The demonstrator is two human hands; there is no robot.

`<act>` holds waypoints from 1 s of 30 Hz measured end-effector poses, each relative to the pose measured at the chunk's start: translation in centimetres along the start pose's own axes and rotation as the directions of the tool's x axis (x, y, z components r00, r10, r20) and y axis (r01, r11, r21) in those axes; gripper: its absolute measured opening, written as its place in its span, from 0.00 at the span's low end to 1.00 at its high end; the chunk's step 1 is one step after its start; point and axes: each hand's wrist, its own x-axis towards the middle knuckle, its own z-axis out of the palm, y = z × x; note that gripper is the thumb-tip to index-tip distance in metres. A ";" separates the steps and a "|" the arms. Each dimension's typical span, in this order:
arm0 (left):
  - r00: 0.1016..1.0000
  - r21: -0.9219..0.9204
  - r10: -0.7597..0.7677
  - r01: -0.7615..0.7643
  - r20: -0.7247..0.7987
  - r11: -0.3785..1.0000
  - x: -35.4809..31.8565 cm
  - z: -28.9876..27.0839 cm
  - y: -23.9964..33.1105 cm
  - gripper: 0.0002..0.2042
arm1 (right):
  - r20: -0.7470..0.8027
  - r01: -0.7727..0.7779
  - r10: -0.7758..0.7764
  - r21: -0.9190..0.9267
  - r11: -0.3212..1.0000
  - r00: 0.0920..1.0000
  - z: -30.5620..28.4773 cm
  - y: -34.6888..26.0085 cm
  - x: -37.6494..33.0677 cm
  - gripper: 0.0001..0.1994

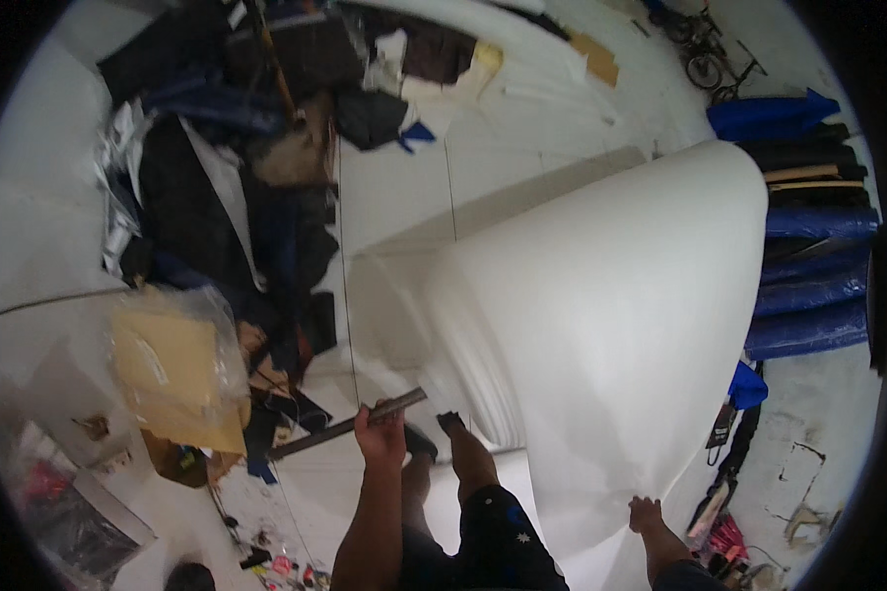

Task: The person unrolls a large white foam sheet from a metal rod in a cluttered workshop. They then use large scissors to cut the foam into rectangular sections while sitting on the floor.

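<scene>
Left hand [382,433] — closed round a ruler [310,442]. Sheet [621,325] — ahead and rightward, right hand [646,513] at its near edge, pinch or touch unclear. Step, seemingly: positioning sheet; next calls for firm edge control.

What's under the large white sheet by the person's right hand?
Stacked or rolled white layers show at the left end of the white sheet, with tiled floor beyond. What lies directly beneath its broad surface is covered and cannot be told.
</scene>
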 end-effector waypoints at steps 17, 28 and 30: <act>0.974 0.134 0.115 -0.143 0.196 0.981 -5.1 24.2 5.7 0.11 | -0.977 0.657 0.187 0.208 0.725 0.103 -56.9 -15.8 -10.9 0.46; 0.967 0.296 0.177 -0.227 0.186 0.928 0.9 38.1 6.7 0.21 | -0.989 0.695 0.014 0.112 0.710 0.145 -63.5 -15.1 -12.7 0.39; 0.966 0.306 0.167 -0.223 0.199 0.926 2.3 40.9 7.6 0.20 | -0.992 0.724 -0.099 -0.012 0.689 0.077 -69.4 -15.7 -13.8 0.34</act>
